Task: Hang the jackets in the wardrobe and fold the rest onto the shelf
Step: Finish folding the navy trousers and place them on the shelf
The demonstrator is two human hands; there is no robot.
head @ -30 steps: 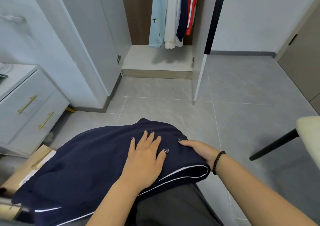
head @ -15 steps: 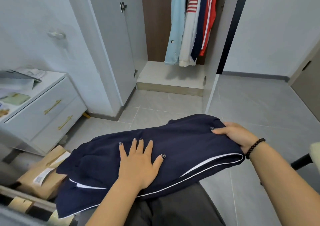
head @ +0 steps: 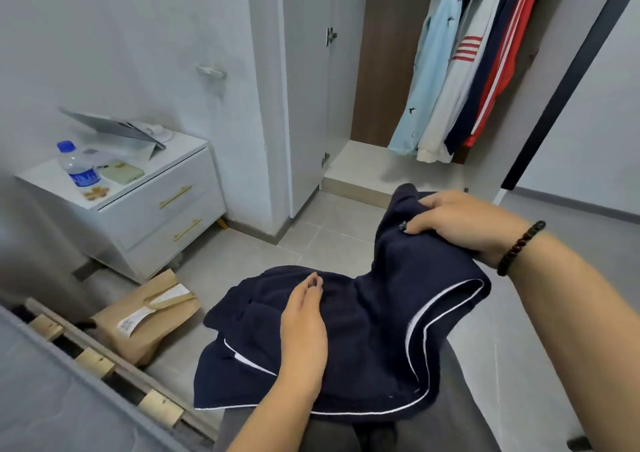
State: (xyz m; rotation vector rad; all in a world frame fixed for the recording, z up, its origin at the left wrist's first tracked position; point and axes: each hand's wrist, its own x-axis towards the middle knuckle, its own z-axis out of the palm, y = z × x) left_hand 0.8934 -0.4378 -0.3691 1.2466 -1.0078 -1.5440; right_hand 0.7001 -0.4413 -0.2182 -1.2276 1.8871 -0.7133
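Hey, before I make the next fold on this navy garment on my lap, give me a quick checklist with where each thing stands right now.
1. Right hand has a firm grip on the navy garment: ok, its fingers pinch the raised edge.
2. Left hand steadies the cloth: ok, it rests on the part over the lap.
3. Garment is off the floor: ok, all of it hangs above the tiles.
4. Layers lie flat: not ok, the cloth is bunched near the left hand.
5. White piping edges line up: cannot tell.
6. Wardrobe is open: ok, its door stands open, jackets hanging inside.
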